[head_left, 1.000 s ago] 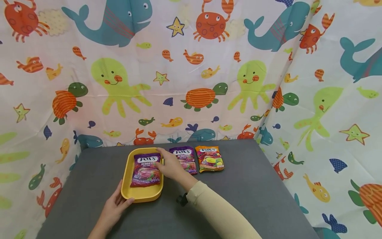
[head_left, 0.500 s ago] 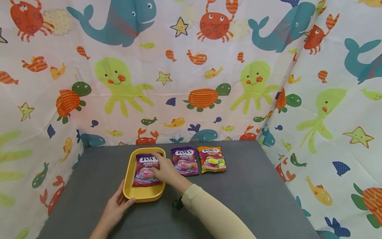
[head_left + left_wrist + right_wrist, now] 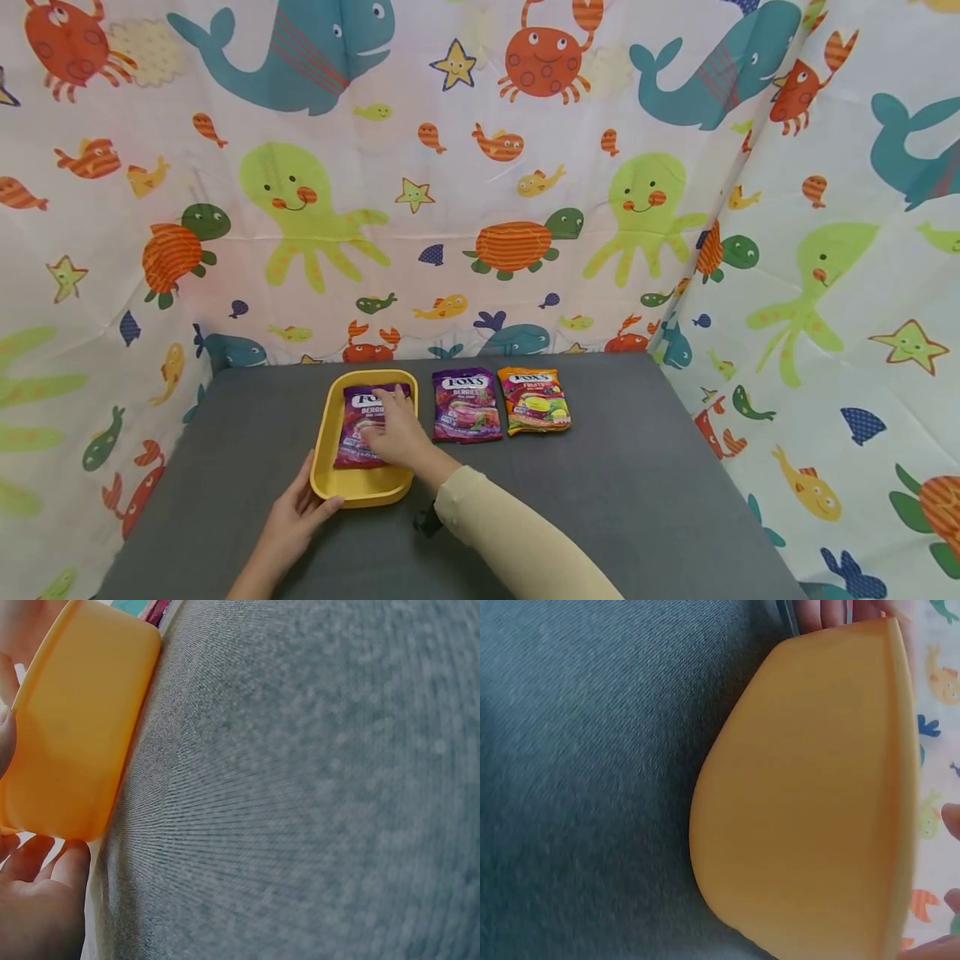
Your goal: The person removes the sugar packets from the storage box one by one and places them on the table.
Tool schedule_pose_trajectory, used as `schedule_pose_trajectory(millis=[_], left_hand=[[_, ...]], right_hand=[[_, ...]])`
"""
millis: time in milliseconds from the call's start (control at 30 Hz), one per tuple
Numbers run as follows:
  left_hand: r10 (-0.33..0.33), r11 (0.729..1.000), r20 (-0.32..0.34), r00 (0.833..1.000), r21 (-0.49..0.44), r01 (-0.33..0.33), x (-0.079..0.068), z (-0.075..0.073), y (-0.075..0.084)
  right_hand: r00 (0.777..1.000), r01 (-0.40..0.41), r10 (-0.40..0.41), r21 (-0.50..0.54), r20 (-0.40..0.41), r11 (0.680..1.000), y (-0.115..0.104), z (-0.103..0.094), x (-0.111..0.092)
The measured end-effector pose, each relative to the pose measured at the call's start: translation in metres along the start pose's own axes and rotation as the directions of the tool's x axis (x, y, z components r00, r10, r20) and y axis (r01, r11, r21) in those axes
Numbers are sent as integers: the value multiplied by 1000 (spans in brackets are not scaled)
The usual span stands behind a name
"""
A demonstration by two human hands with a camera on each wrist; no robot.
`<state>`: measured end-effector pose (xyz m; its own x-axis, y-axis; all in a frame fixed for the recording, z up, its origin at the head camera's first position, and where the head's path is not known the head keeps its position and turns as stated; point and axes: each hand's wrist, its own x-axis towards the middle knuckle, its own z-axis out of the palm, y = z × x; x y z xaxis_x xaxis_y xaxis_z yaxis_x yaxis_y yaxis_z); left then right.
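Note:
A yellow tray (image 3: 328,481) with rounded corners stands on the grey table, left of centre in the head view. Inside lies a purple Fox's Berries candy bag (image 3: 351,448), its right part hidden by a hand. My left hand (image 3: 291,512) grips the tray's near left corner, thumb on the near side and fingers along the left side. In the left wrist view its fingertips press the tray's orange-looking wall (image 3: 82,727). My right hand (image 3: 401,433) reaches in over the right side with thumb and fingers spread above the bag.
Right of the tray lie a second purple Fox's Berries bag (image 3: 467,408) and an orange Fox's Fruits bag (image 3: 535,402), side by side near the table's back edge. A curtain (image 3: 465,183) printed with sea animals hangs behind and at both sides.
My right hand has moved left, from the tray's right rim to over the candy bag. My left hand keeps its hold on the tray corner. The head view has shifted slightly.

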<state>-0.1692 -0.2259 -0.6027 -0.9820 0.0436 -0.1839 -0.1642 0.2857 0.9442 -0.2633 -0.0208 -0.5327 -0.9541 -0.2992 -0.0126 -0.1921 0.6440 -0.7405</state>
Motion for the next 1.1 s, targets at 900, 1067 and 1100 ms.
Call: schedule_pose_trajectory(millis=[900, 1067, 1100], left_hand=[[-59, 998, -4, 998, 7, 59, 3, 1, 0], [-52, 999, -2, 999, -3, 52, 3, 2, -2], [-54, 999, -1, 999, 1, 54, 3, 2, -2]], right_hand=[[932, -256, 344, 464, -115, 848, -1, 8, 8], [932, -263, 349, 476, -100, 839, 0, 10, 9], [934, -260, 346, 482, -95, 837, 0, 10, 9]])
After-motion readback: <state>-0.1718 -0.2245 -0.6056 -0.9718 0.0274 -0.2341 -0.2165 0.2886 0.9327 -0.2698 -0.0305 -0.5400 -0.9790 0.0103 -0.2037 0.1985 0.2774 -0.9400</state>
